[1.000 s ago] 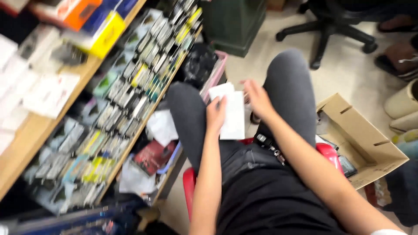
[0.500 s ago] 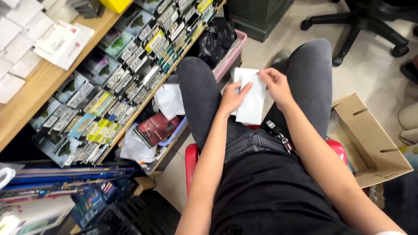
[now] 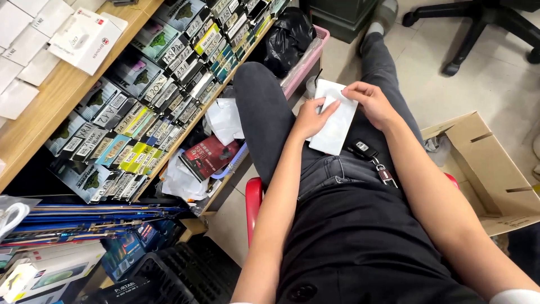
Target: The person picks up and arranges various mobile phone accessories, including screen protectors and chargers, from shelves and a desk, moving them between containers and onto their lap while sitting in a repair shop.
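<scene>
The person sits on a red stool (image 3: 254, 198) above a pale tiled floor (image 3: 416, 84). Both hands hold a white flat packet (image 3: 333, 121) on the lap: the left hand (image 3: 310, 118) closes its grip on the near edge, the right hand (image 3: 372, 104) pinches the far edge, probably peeling it. A wooden table (image 3: 42, 115) stands at the left, a cardboard box (image 3: 495, 174) at the right.
</scene>
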